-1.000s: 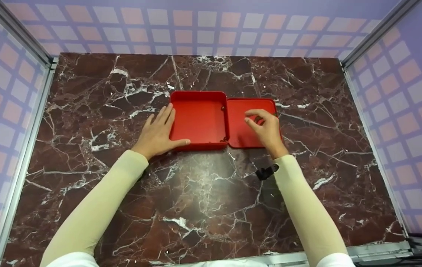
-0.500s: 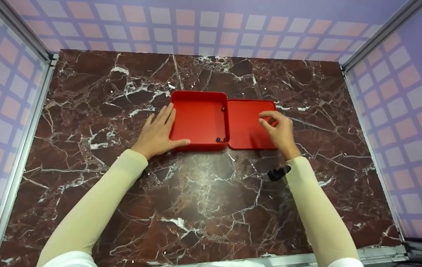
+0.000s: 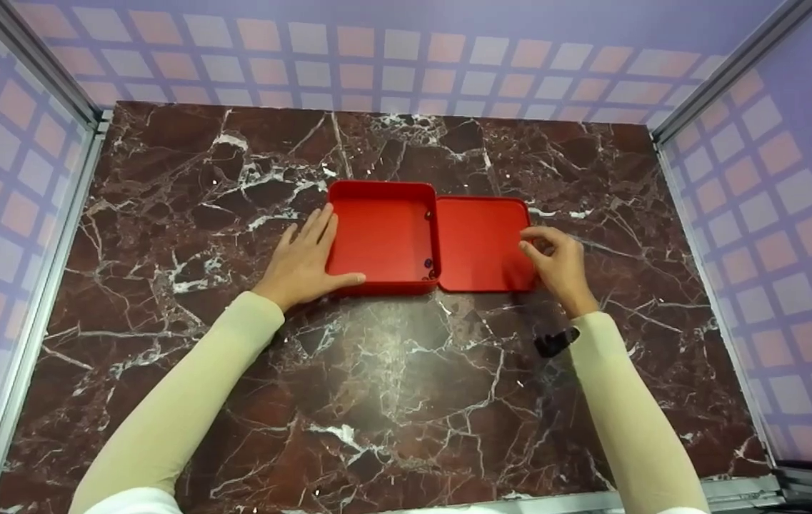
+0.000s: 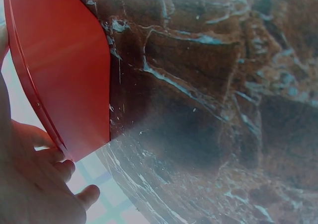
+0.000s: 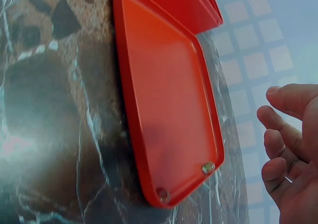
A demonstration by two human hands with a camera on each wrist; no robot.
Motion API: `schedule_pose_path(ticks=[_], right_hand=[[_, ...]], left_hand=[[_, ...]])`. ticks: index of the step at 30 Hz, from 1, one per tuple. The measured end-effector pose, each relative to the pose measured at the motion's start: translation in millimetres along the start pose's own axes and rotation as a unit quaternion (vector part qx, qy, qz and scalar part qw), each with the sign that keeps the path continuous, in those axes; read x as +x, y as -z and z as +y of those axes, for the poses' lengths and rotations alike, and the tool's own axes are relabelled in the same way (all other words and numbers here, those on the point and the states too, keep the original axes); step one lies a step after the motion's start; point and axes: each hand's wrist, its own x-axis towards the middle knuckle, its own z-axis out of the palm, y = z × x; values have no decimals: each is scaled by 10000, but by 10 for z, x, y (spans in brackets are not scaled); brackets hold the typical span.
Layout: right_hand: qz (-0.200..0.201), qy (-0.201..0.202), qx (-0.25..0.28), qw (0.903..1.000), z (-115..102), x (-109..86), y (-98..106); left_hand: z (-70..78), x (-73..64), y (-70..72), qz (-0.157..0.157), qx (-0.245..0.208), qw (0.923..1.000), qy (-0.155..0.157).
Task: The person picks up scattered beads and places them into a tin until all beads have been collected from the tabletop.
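Observation:
A red box (image 3: 383, 239) stands open, its lid (image 3: 483, 246) lying flat to the right. My left hand (image 3: 303, 257) rests with spread fingers on the box's left rim, its thumb along the front edge; the left wrist view shows its fingers (image 4: 47, 179) beside the box's outer wall. Several small dark balls, such as one ball (image 3: 428, 263), lie inside along the right wall. My right hand (image 3: 561, 265) hovers by the lid's right edge, fingers loosely bent with nothing visible between them. In the right wrist view, a glassy marble (image 5: 208, 168) and a second marble (image 5: 163, 195) lie in the lid's end corners.
The box and lid stand on a dark red marbled tabletop (image 3: 391, 400). Checkered panels (image 3: 391, 64) with metal rails (image 3: 88, 185) enclose its back and sides. A black strap piece (image 3: 554, 343) sits at the right wrist.
My right hand has moved rightward from over the lid's middle to its right edge. A dark ball in the box has shifted near the right wall. The left hand stays in place.

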Motion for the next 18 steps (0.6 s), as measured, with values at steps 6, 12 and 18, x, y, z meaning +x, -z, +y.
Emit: schedule_pose_path(ticks=[6,12,18], right_hand=[[-94,-95,-139,9998,100,-34,74],[-287,-409,-308,9983,192,-72,141],[-425,-449,-374,9974,284,-123,197]], left_hand=[[-9,-1,-13,60,-43,10000,-2],[-8,1,-15,45,-20,10000,-23],[-7,26,-12,36,28,10000,-62]])
